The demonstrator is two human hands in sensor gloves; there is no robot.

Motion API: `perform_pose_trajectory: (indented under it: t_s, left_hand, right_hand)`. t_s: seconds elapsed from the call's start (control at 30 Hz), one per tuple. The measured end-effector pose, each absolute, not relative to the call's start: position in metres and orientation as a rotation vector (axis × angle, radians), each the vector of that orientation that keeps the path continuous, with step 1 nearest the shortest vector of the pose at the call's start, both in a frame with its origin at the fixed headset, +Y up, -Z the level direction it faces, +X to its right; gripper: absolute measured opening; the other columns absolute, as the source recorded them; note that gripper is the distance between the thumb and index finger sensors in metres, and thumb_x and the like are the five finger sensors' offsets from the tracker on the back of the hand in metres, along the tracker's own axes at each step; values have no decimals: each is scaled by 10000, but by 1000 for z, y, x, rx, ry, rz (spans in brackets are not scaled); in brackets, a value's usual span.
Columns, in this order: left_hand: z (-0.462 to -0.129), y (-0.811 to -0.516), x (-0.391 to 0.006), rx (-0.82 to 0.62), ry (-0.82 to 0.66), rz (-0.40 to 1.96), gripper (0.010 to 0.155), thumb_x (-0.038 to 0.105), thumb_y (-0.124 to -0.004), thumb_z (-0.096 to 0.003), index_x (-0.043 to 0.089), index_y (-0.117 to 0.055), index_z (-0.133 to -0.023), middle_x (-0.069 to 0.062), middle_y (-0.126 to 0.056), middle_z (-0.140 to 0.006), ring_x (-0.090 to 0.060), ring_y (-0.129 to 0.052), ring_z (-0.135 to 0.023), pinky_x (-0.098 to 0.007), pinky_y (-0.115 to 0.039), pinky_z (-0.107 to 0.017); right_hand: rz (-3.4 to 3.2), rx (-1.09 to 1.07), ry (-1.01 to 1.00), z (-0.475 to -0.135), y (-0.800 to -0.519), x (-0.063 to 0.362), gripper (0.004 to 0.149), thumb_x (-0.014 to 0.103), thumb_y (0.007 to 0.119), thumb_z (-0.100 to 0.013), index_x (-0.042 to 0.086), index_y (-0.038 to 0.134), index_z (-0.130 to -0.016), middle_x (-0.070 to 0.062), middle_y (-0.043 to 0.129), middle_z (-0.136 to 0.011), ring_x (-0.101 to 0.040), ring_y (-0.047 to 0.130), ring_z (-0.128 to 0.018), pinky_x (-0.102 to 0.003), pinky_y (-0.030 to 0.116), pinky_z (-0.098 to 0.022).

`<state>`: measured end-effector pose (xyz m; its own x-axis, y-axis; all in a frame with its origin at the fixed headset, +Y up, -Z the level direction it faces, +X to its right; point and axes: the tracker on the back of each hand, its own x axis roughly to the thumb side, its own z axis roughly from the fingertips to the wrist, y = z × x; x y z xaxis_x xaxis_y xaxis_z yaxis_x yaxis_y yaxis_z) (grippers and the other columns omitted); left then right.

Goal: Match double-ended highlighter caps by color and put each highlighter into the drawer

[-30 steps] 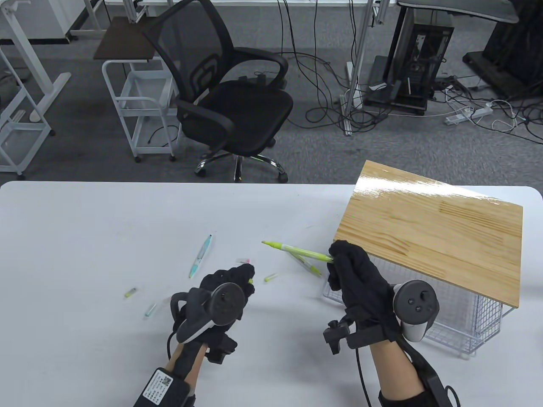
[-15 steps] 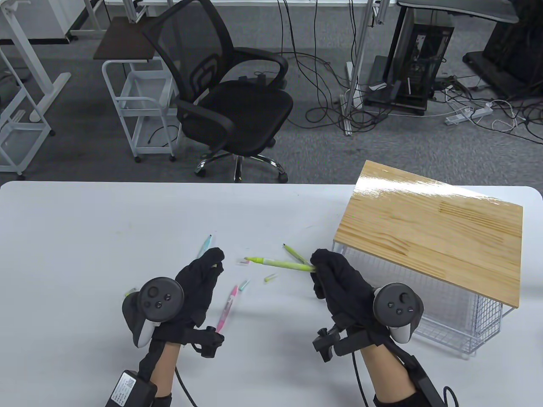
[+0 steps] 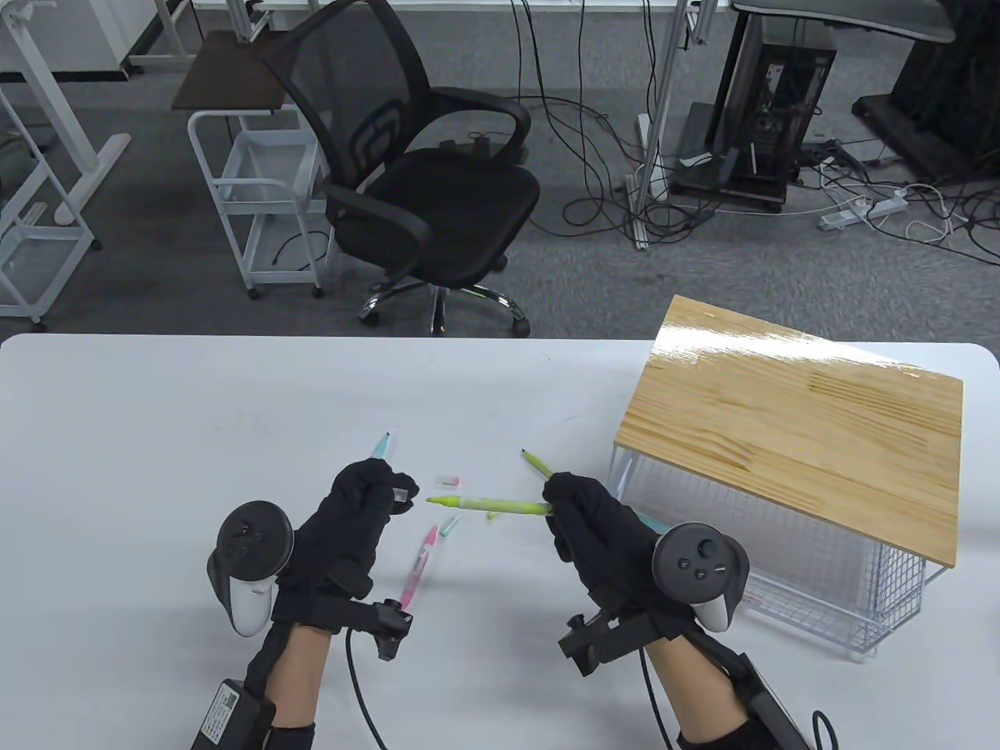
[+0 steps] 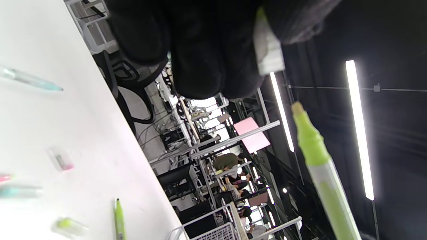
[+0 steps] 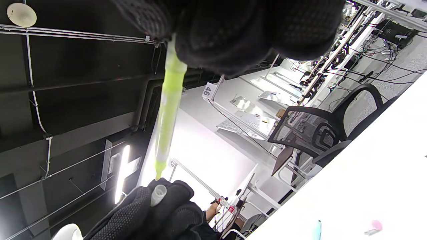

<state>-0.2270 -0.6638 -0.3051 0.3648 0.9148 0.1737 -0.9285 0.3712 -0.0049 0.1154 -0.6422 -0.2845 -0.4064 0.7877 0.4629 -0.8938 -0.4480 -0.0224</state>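
My right hand (image 3: 556,509) grips a green highlighter (image 3: 488,505) by its rear end, above the table, with its bare tip pointing left. My left hand (image 3: 394,494) pinches a small clear cap (image 3: 402,494) with a green end, a short gap from that tip. The left wrist view shows the cap (image 4: 267,50) between the fingertips and the tip (image 4: 310,143) close by. In the right wrist view the highlighter (image 5: 168,110) points at the cap (image 5: 158,193). The wire drawer (image 3: 781,547) sits under a wooden top (image 3: 789,422) at the right.
On the white table (image 3: 156,437) lie a pink highlighter (image 3: 422,558), a teal highlighter (image 3: 381,447) half hidden by my left hand, a second green highlighter (image 3: 536,462), a pink cap (image 3: 447,480), a teal cap (image 3: 447,525) and a green cap (image 3: 492,516). An office chair (image 3: 422,195) stands beyond the table.
My left hand left the caps, moved left and rose with a cap pinched. My right hand brought the green highlighter left and nearer me, its tip now close to the cap.
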Motion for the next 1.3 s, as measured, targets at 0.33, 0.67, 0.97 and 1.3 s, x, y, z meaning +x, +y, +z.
perform_pose_trajectory:
  t_s: [0.33, 0.67, 0.97, 1.3]
  left_hand:
    - [-304, -665, -216, 73, -191, 1176, 467, 417, -627, -611, 237, -558, -1037, 36, -872, -972, -177, -920, -875, -473, -743, -721]
    - [-303, -666, -211, 74, -192, 1142, 471, 418, -623, -613, 237, -552, -1042, 39, -870, -976, -178, -920, -878, -472, -743, -720]
    - [-299, -661, -202, 79, -227, 1071, 457, 444, -615, -609, 241, -595, -1018, 61, -929, -871, -171, -948, -802, -473, -749, -709]
    - [-282, -646, -185, 254, -258, 832, 420, 442, -578, -605, 237, -649, -964, 68, -953, -629, -160, -961, -554, -457, -795, -608]
  right_hand:
    - [2004, 457, -318, -287, -649, 111, 430, 339, 624, -606, 166, 626, -1000, -79, 863, -742, -120, 937, -459, -417, 817, -496]
    - [1999, 467, -308, -288, -650, 110, 431, 338, 626, -605, 165, 630, -1000, -80, 867, -744, -123, 942, -462, -417, 820, -497]
    - [1982, 459, -299, -287, -652, 110, 429, 334, 632, -603, 159, 643, -995, -87, 877, -762, -140, 971, -484, -418, 830, -500]
    - [2016, 457, -333, -285, -650, 113, 419, 343, 616, -611, 163, 641, -988, -71, 871, -711, -116, 931, -426, -411, 820, -477]
